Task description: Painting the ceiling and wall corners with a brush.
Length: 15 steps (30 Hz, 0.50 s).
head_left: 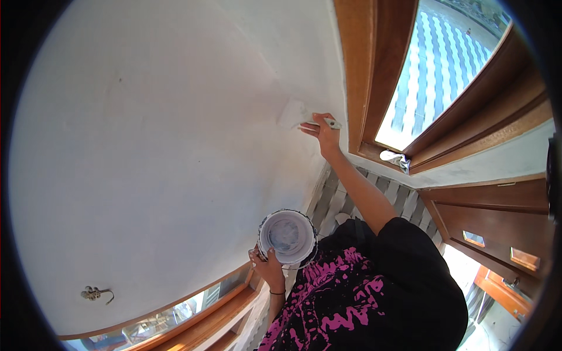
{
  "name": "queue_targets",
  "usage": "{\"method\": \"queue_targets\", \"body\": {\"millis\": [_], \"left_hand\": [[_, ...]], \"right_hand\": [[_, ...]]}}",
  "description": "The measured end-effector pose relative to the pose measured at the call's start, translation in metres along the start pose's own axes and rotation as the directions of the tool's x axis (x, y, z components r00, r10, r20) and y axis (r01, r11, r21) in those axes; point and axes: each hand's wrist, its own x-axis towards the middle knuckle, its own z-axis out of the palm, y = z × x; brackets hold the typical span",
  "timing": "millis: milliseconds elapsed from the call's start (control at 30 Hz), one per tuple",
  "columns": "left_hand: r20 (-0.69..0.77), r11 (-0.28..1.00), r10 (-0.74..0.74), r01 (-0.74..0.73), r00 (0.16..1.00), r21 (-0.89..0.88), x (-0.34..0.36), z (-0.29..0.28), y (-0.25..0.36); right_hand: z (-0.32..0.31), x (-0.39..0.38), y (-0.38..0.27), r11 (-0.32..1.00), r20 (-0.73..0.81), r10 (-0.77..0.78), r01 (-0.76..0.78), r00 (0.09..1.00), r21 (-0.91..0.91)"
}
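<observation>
My right hand [325, 138] is closed around the handle of a paintbrush [333, 123], up against the white wall [175, 128]. The pale bristles meet the wall and blend with its colour, so their edge is hard to make out. Lower down, in front of my body, my left hand [270, 269] grips a small paint bucket [285, 235] at its near side, thumb over the rim. A little whitish paint coats the bottom and inner walls of the bucket. White smears mark the fingers of my left hand.
To the right of the brush stands a brown wooden window frame [364, 76], with a crumpled white cloth [396, 160] on its sill. A metal hook [96, 293] is fixed to the wall at lower left. Brown doors [492, 225] stand at right, above patterned floor tiles [389, 186].
</observation>
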Motion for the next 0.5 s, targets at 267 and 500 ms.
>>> {"method": "queue_targets", "body": {"millis": [267,500], "left_hand": [[-0.063,0.993,0.087,-0.092,0.994,-0.076,0.003,0.007,-0.014],[-0.068,0.991,0.071,-0.078,0.995,-0.111,-0.006,0.005,0.0]], "right_hand": [[0.03,0.005,-0.015,0.863,-0.039,-0.067,0.039,0.997,-0.504],[0.135,0.011,-0.094,0.68,0.142,-0.16,0.214,0.977,-0.701]]}}
